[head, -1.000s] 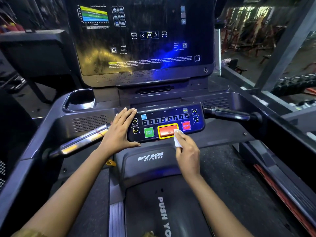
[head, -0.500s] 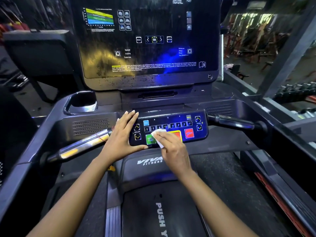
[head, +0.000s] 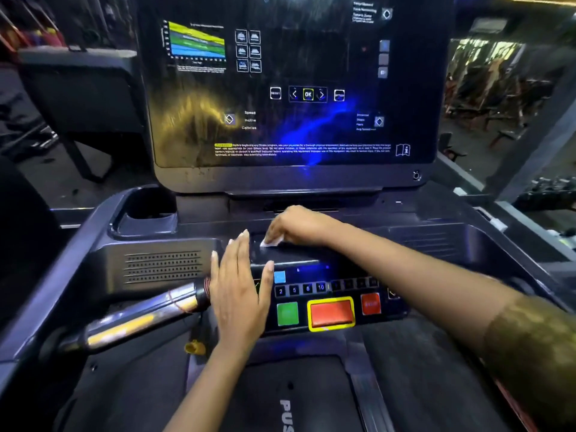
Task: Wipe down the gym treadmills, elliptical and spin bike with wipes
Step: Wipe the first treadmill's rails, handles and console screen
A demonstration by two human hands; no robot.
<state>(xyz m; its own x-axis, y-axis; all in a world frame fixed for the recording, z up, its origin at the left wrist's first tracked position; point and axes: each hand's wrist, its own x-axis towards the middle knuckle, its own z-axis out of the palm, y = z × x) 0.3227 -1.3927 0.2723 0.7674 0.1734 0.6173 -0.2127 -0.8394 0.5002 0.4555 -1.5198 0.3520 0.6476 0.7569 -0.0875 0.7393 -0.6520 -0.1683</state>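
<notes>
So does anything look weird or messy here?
Yes. The screen looks streaky and smudged at its lower left, with drip marks just below. A thin reddish wire is oddly wound round the left handle.

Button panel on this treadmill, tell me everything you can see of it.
The button panel is a dark, glossy strip, plastic by its look, tilted toward the viewer. It carries a light blue key, number keys 2, 5, 8, 10, a green button, a large orange-red button framed in yellow and a smaller red button. The left hand lies flat on its left end. The right hand holds a white wipe on the ledge just behind it.
</notes>
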